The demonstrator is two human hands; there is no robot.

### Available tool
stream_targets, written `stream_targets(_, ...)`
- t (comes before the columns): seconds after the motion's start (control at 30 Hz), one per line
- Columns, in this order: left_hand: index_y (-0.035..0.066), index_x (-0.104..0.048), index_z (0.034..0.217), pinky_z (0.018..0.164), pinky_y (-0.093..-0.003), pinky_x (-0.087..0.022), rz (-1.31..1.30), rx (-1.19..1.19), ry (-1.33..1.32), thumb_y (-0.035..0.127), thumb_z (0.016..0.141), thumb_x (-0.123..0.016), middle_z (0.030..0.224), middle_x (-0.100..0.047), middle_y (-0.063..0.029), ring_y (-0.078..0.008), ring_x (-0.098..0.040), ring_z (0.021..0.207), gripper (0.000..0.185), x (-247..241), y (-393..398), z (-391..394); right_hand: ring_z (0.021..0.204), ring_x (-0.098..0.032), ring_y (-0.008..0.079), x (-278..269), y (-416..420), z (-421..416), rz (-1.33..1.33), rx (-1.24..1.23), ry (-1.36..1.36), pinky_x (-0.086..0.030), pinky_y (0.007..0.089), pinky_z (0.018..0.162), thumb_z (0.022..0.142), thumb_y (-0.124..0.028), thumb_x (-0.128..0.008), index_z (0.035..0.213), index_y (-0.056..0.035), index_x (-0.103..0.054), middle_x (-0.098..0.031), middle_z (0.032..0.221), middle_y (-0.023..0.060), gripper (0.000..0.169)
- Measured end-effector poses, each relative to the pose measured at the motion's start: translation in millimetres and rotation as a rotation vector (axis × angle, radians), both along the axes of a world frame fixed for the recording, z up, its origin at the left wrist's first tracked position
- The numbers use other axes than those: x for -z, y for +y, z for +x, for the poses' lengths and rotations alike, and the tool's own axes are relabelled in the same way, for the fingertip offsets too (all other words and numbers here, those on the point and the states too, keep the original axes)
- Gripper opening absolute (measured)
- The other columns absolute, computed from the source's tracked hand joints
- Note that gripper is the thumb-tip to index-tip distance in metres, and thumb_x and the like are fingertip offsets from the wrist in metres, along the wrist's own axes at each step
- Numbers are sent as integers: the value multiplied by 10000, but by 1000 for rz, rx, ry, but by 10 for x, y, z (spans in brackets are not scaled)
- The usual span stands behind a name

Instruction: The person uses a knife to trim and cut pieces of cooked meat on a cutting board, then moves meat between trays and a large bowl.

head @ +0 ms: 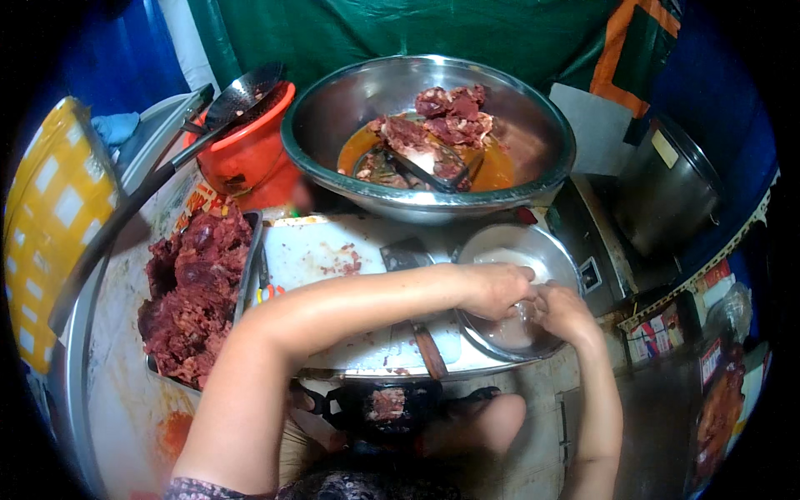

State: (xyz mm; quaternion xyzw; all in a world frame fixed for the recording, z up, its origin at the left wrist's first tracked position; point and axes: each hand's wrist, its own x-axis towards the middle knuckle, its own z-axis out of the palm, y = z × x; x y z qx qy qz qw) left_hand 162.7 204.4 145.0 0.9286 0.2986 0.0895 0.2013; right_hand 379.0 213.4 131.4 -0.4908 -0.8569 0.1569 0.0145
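Observation:
My left hand (pixel 499 291) and my right hand (pixel 559 312) meet over a round metal bowl (pixel 565 256) of cloudy, whitish water. Their curled fingers touch near the middle of the bowl. Something pale and translucent shows just below the fingertips; whether it is held, or is only water, I cannot tell. Left of the bowl lies a white cutting board (pixel 300 250) strewn with meat scraps. A cleaver rests across it, its wooden handle (pixel 429 351) towards me. My left forearm passes above the board and hides part of the cleaver.
A tray of dark red meat (pixel 194 287) stands at the left. Behind the board, a large steel basin (pixel 350 100) holds meat chunks, orange liquid and a black-handled utensil. A long-handled strainer (pixel 244 97) rests on an orange bucket (pixel 250 169). A dark metal pot (pixel 665 187) stands right.

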Motion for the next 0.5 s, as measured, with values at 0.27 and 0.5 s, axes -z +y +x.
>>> stream_targets(0.27, -15, -708, 1156, 921, -355, -554, 182, -481, -351, 125, 933, -691, 1089, -741, -128, -192, -699, 987, 264, -1114, 473, -1626, 949, -681, 217, -883, 411, -205, 61, 71, 670, -545, 346, 855, 847, -10, -679, 1249, 65, -636, -717, 1072, 168, 411)
stream_targets(0.5, -86, -609, 1200, 527, -344, -490, -226, -1328, -91, 210, 866, -788, 900, -684, -173, -212, -650, 753, 481, -901, 1870, -3020, 882, -659, 171, -1423, 1407, -1551, -38, -34, 425, -545, 299, 751, 851, -157, -661, 1203, 51, -644, -677, 958, 119, 409)
